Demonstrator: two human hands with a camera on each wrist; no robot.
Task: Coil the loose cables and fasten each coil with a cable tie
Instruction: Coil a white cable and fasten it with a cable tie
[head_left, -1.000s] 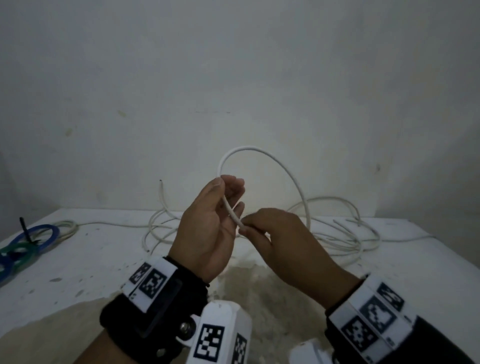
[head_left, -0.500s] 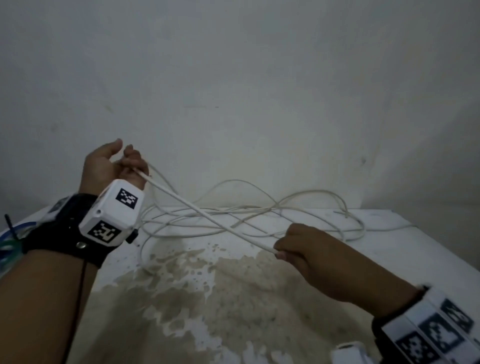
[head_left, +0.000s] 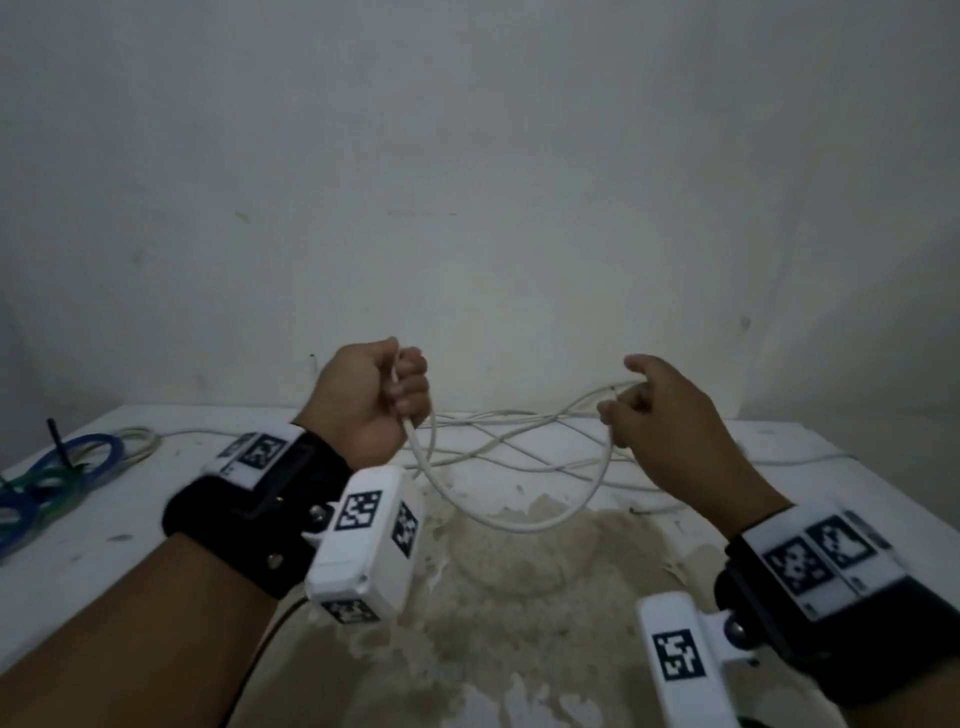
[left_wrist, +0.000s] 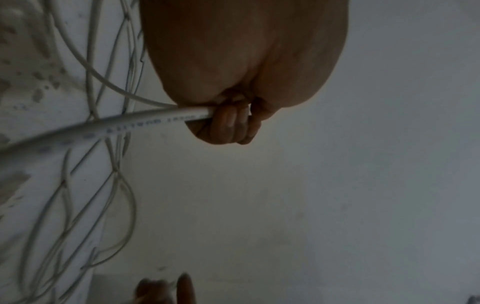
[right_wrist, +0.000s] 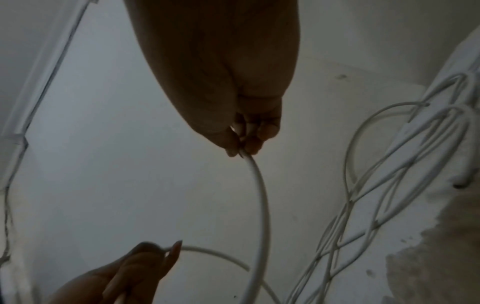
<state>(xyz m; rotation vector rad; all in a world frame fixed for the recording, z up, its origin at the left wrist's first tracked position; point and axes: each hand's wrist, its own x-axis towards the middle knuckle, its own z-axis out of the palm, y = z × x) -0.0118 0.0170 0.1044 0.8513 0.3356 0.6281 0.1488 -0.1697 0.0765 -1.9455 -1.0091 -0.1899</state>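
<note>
A white cable (head_left: 519, 524) sags in a U-shaped loop between my two hands above the table. My left hand (head_left: 405, 384) grips one end of the loop in a fist; in the left wrist view its fingers (left_wrist: 228, 123) curl round the printed cable (left_wrist: 145, 121). My right hand (head_left: 623, 400) pinches the other side of the loop. The right wrist view shows the fingertips (right_wrist: 233, 142) closed on the cable (right_wrist: 262, 195). The rest of the cable lies in loose tangled loops (head_left: 498, 441) on the table behind the hands.
The white table (head_left: 156, 519) has a worn brown patch in its middle and meets a bare wall at the back. Blue and green cable coils (head_left: 36, 483) with a black tie (head_left: 57, 441) lie at the left edge. More white cable trails off right (head_left: 810, 460).
My left hand has come back from high on the left to the centre. The cable, stretched taut half a second ago, now hangs slack in a loop. My right hand rose slightly to the right.
</note>
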